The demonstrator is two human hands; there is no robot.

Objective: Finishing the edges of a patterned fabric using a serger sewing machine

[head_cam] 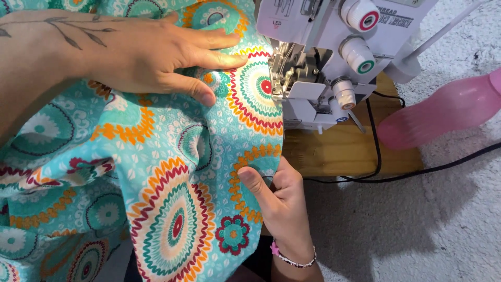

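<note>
A turquoise fabric [156, 156] printed with round orange, red and green medallions is spread over most of the left and centre. My left hand [156, 55] lies flat on it at the top, fingers pointing right toward the presser foot [277, 78] of a white overlock sewing machine [334, 57]. My right hand [279, 201] pinches the fabric's right edge from below, thumb on top, just in front of the machine. The fabric edge runs under the foot.
The machine stands on a wooden board [349, 149]. A black cable [417, 169] runs from it across a grey-white speckled surface [443, 230]. A pink plastic bottle [443, 112] lies at the right. Coloured tension dials [365, 21] face me.
</note>
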